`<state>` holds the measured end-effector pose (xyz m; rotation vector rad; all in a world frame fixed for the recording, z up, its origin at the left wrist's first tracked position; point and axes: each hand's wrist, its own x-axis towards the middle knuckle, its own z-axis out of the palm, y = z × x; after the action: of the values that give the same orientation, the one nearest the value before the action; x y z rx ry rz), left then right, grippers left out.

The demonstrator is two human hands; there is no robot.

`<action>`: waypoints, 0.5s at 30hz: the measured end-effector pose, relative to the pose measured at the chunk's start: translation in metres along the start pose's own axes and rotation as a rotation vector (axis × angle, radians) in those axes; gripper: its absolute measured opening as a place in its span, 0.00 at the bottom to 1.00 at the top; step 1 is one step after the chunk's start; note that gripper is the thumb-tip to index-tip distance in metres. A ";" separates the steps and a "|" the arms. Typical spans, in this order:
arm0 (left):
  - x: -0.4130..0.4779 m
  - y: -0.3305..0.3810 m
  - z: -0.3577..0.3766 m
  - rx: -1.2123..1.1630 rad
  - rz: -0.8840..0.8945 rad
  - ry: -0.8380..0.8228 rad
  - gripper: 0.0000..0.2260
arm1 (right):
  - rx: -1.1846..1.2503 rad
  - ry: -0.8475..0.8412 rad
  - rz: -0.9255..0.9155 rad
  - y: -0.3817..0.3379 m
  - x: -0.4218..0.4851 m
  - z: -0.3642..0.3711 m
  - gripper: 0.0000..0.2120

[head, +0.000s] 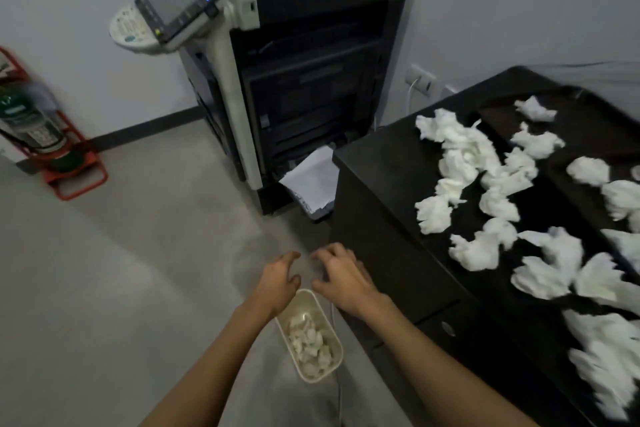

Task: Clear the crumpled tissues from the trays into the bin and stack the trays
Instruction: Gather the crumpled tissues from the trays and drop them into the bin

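Here, left hand (278, 279) and right hand (341, 279) hover empty above the bin (336, 345).
Its far end hides under the left wrist; the trays (595, 121) on the cabinet (381, 218) are cut off at right — nearest crumpled tissues (602, 354) blurred. Fingers loosely spread, gripping nothing; bin on the floor beneath.

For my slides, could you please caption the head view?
Left hand and right hand hover over bin; tissues litter trays.

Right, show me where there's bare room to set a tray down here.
Bare: the strip of cabinet top between its left edge and the tissues, and the floor left of the bin, up to the copier. Crowded: the trays, strewn with tissues across most of their surface.
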<state>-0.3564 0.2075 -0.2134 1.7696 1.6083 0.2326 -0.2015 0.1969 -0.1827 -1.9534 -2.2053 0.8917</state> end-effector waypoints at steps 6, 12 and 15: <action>-0.020 0.082 -0.093 0.036 0.168 0.127 0.21 | 0.094 0.207 -0.070 -0.045 -0.043 -0.112 0.23; -0.017 0.177 -0.152 0.090 0.317 0.207 0.22 | -0.025 0.416 -0.017 -0.043 -0.082 -0.212 0.23; -0.016 0.228 -0.156 0.115 0.414 0.217 0.22 | -0.081 0.482 0.042 -0.024 -0.106 -0.248 0.24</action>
<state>-0.2688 0.2616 0.0433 2.2218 1.4039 0.5520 -0.1005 0.1904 0.0683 -1.9904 -1.9475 0.2878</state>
